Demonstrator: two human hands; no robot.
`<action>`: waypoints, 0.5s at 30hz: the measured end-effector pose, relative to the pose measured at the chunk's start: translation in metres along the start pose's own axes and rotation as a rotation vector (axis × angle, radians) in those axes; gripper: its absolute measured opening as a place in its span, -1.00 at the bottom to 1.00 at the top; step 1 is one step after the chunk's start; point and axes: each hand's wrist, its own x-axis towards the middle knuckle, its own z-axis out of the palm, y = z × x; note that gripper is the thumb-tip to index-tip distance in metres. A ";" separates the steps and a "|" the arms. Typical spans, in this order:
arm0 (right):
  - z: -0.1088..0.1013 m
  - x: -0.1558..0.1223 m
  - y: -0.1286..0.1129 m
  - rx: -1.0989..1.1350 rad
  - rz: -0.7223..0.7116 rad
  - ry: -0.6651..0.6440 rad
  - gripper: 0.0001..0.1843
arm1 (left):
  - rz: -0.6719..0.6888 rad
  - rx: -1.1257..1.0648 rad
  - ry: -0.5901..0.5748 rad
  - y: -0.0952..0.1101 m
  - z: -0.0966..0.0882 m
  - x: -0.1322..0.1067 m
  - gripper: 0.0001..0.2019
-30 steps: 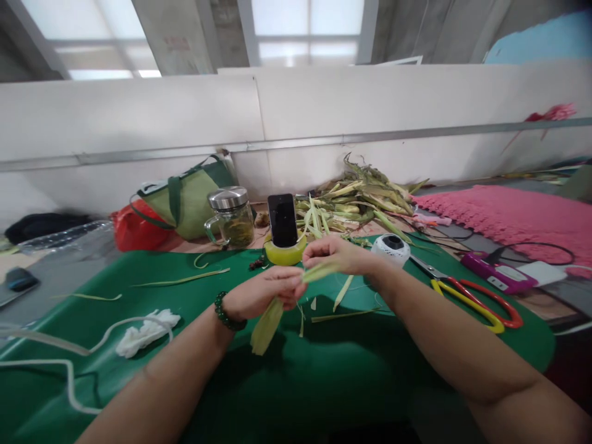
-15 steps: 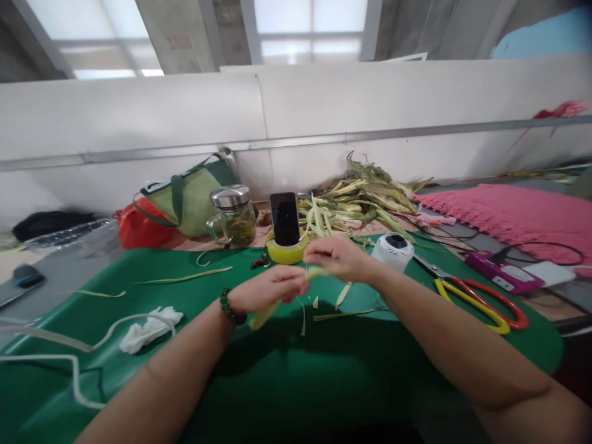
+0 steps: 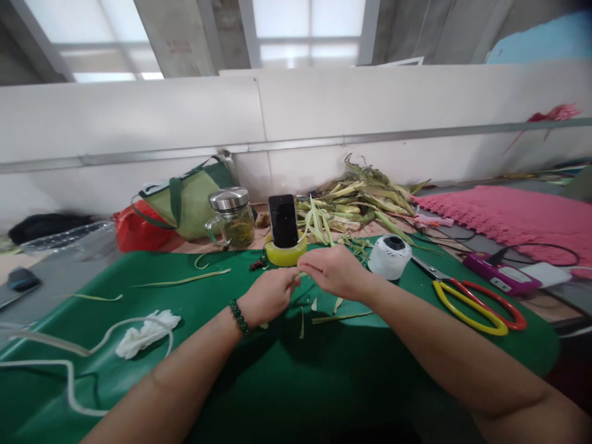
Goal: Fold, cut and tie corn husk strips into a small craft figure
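Note:
Both my hands meet above the green mat point(image 3: 296, 382). My left hand point(image 3: 268, 296), with a dark bead bracelet on the wrist, is closed in a fist around a pale green husk strip point(image 3: 300, 274), of which only a sliver shows between the hands. My right hand point(image 3: 330, 271) is closed too, pinching the same strip from the right. The two hands touch at the fingertips. Loose husk slivers point(image 3: 340, 317) lie on the mat just below them.
Behind the hands a phone point(image 3: 283, 220) stands in a yellow tape roll point(image 3: 285, 253), next to a glass jar point(image 3: 232, 217), a white thread spool point(image 3: 390, 256) and a husk pile point(image 3: 361, 197). Yellow-red scissors point(image 3: 472, 302) lie right; white cord and cloth point(image 3: 143, 330) lie left.
The husk strip that hung below my left hand has been drawn up into the hands. Both hands have come closer together and lower toward the mat.

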 end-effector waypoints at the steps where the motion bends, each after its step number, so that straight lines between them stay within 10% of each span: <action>1: -0.005 0.003 0.005 0.085 0.021 -0.008 -0.78 | 0.053 -0.014 -0.066 0.003 -0.001 -0.002 -0.81; 9: -0.006 0.015 0.033 0.782 0.144 -0.119 -0.74 | 0.207 -0.207 -0.200 0.028 -0.015 -0.012 -0.68; 15: 0.021 0.016 0.034 1.017 0.348 -0.287 -0.62 | 0.064 -0.284 0.139 0.016 -0.014 -0.005 -0.67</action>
